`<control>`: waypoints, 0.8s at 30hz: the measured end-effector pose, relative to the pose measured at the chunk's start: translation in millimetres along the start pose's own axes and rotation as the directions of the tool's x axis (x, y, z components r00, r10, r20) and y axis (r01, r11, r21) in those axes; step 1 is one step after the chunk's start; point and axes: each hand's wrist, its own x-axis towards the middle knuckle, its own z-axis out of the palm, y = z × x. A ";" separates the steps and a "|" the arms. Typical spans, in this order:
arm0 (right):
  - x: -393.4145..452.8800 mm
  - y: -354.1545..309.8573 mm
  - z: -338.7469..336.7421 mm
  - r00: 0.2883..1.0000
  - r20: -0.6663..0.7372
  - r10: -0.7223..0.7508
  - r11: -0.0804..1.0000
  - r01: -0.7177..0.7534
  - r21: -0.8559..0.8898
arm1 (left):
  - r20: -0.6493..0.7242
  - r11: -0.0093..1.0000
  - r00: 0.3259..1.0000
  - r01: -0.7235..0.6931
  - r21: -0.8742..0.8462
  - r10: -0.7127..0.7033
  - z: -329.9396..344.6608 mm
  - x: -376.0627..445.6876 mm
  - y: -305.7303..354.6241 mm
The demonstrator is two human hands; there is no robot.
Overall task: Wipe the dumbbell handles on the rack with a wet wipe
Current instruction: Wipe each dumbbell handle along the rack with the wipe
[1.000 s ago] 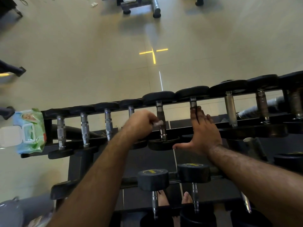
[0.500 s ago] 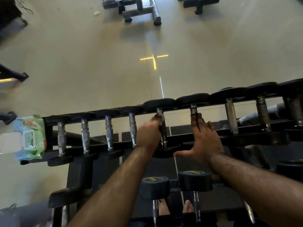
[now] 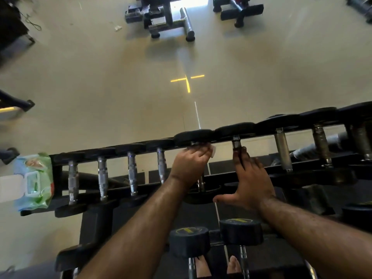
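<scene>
A black rack [image 3: 227, 179] carries a row of black dumbbells with chrome handles. My left hand [image 3: 189, 165] grips the far end of one chrome handle [image 3: 200, 183] near the middle of the top row. It holds a white wet wipe [image 3: 212, 152] around that handle, and a corner of the wipe sticks out to the right. My right hand [image 3: 249, 181] rests flat with straight fingers on the neighbouring dumbbell handle [image 3: 236, 143], thumb spread to the left. Most of that handle is hidden under the hand.
A green and blue wet wipe pack [image 3: 33, 181] sits on the rack's left end. More dumbbells [image 3: 188, 243] lie on the lower tier. My bare feet [image 3: 233, 267] show below. Gym benches [image 3: 167, 19] stand on the far floor.
My left hand slid the wipe along the handle, from its middle up to the far end by the dumbbell head. My right hand stayed on the neighbouring handle.
</scene>
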 end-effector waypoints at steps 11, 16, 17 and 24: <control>-1.0 0.2 -2.1 1.000 0.009 0.001 1.000 -0.002 0.022 | 0.497 0.908 0.806 0.411 -0.078 -0.323 -48.5 -36.9 20.5; -0.8 0.5 -0.7 1.000 0.008 0.000 1.000 0.000 0.019 | 0.544 0.884 0.776 0.450 -0.124 -0.319 -64.7 -22.9 13.5; -0.7 0.5 -0.9 1.000 0.014 0.001 1.000 -0.001 0.010 | 0.484 0.879 0.795 0.466 -0.104 -0.365 -61.9 -21.2 13.5; 0.0 0.8 2.1 1.000 -0.004 -0.002 1.000 0.001 -0.018 | 0.732 0.683 0.624 0.662 -0.309 -0.274 -72.6 -41.8 7.0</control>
